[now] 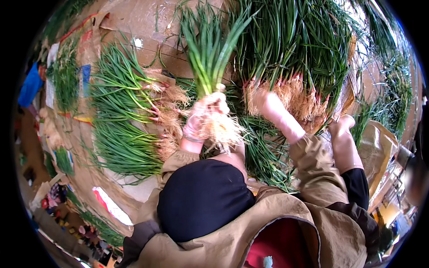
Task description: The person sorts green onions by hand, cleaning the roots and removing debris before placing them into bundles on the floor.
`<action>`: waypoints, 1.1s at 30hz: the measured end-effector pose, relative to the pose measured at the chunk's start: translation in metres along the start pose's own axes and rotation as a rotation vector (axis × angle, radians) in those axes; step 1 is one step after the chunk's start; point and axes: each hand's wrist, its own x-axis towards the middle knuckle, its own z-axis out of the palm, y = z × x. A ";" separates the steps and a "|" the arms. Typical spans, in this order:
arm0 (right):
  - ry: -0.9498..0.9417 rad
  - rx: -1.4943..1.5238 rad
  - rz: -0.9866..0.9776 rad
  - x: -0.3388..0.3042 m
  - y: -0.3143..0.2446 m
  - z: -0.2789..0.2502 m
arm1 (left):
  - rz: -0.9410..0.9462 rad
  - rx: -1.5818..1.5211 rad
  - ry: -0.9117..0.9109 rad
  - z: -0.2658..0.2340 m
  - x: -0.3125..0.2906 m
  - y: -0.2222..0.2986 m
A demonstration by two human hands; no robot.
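Observation:
My left hand (208, 105) is closed round a bunch of spring onions (210, 56), below the leaves. The leaves point away from me, and the pale roots hang over my wrist. My right hand (271, 106) reaches to the root ends of a large pile of spring onions (286, 40) at the far right. Its fingers are smeared by motion, and whether they grip any stalk does not show. To the left, bundled spring onions (125, 105) lie in a row with their roots (170, 114) toward me.
Brown cardboard sheets (134, 22) cover the ground. Loose green leaves (263, 154) lie between my legs, under my right forearm. More greens (395, 89) lie at the far right edge, beside a tan sack (377, 143). A red and white packet (111, 205) lies at the lower left.

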 end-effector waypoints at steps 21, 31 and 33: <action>-0.205 0.631 -0.135 0.061 -0.063 -0.039 | 0.044 0.481 0.353 0.023 0.013 0.006; 0.372 0.728 -0.077 0.024 0.000 0.007 | -0.077 0.318 0.275 0.020 0.011 -0.018; -0.161 -0.435 -0.086 0.001 0.030 0.006 | -0.128 0.397 0.272 0.019 0.012 -0.015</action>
